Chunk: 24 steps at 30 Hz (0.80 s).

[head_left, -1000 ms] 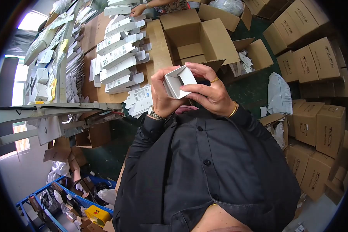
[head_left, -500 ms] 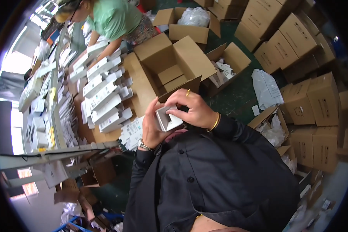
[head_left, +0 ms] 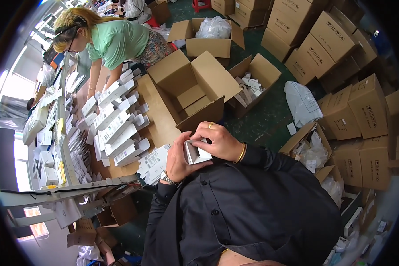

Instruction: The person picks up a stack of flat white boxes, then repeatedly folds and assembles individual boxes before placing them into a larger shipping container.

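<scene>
A small white cardboard box (head_left: 191, 153) is close to my chest, its open end facing up. My left hand (head_left: 177, 160), with a watch at the wrist, wraps round its left side and underneath. My right hand (head_left: 224, 142) has its fingers bent over the far right rim of the box, the fingertips at the opening. The inside is only partly visible between my hands. Left of my hands, several flattened white cartons (head_left: 154, 164) lie stacked on the table's near corner. Rows of white boxes with raised end flaps (head_left: 115, 128) stand beyond them.
An open large brown carton (head_left: 195, 95) stands just ahead of my hands. Another carton (head_left: 261, 82) behind it holds white pieces. A co-worker in green (head_left: 119, 42) leans over the wooden table (head_left: 157, 104). Stacked brown cartons (head_left: 341, 106) line the right side.
The whole view has shifted, showing more of the co-worker, whose arms now reach further left. My right fingers are bent closer over the white box's opening; my left hand still holds it.
</scene>
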Tool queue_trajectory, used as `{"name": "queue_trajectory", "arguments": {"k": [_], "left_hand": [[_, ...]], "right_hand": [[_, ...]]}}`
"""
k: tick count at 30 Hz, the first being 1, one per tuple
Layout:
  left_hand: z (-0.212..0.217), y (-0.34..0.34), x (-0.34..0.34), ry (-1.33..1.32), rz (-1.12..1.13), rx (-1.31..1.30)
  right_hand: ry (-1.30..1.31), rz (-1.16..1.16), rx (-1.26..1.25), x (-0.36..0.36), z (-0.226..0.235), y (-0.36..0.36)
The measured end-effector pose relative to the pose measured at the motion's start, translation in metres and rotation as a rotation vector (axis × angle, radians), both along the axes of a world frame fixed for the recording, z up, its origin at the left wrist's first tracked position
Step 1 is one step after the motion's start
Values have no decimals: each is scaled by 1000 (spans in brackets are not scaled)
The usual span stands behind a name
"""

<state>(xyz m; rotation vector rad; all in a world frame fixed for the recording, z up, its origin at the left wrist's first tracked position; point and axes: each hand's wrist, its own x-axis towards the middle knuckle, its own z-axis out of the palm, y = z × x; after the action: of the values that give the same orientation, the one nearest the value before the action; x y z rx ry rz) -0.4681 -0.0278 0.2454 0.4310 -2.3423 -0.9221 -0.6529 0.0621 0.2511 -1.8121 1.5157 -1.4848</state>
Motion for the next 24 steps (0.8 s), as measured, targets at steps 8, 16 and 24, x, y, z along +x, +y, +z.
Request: {"name": "queue_trajectory", "arguments": {"k": [8, 16, 24], "left_hand": [[-11, -9, -8, 137, 254, -7], [-10, -12, -10, 384, 220, -74], [-12, -17, 20, 204, 233, 82]], "right_hand": [[-306, 118, 69, 6, 13, -1], [56, -11, -61, 5, 18, -9], [119, 158, -158, 5, 15, -9]]}}
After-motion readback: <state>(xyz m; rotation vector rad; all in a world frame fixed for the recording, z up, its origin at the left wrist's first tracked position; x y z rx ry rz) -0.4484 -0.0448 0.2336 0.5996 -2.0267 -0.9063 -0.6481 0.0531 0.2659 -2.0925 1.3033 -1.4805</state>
